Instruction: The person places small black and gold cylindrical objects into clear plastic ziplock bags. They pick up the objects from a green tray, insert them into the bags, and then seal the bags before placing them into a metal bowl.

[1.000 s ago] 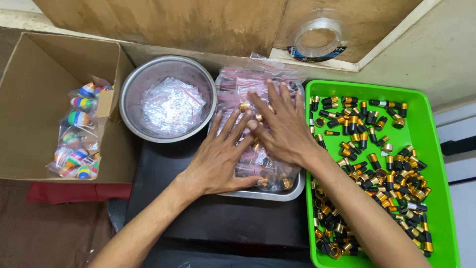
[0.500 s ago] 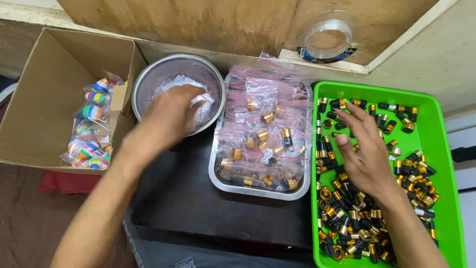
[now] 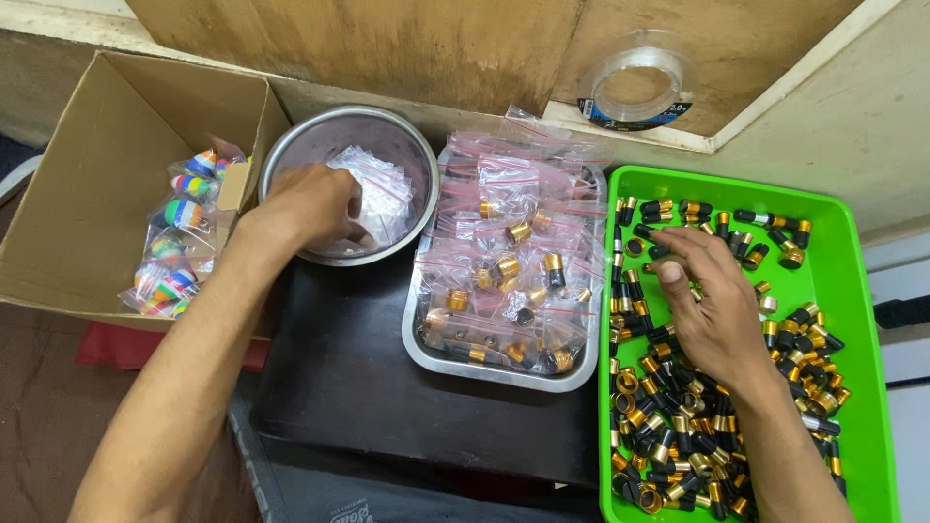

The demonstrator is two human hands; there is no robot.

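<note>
1. Left hand [image 3: 305,203] inside steel bowl [image 3: 291,145], fingers curled onto clear empty bags [image 3: 383,189].
2. Right hand [image 3: 712,310] over green tray [image 3: 852,261], fingertips [image 3: 668,273] pinching among black-and-gold caps [image 3: 678,426]; grip unclear.
3. Between the hands, bagged caps in metal tray [image 3: 504,271].

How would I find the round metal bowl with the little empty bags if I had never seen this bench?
Start at the open cardboard box on the far left; the metal bowl sits just right of it, with the left hand reaching inside. It holds a heap of empty clear bags. Unlike the rectangular steel tray and green tray further right, it is round.
</note>
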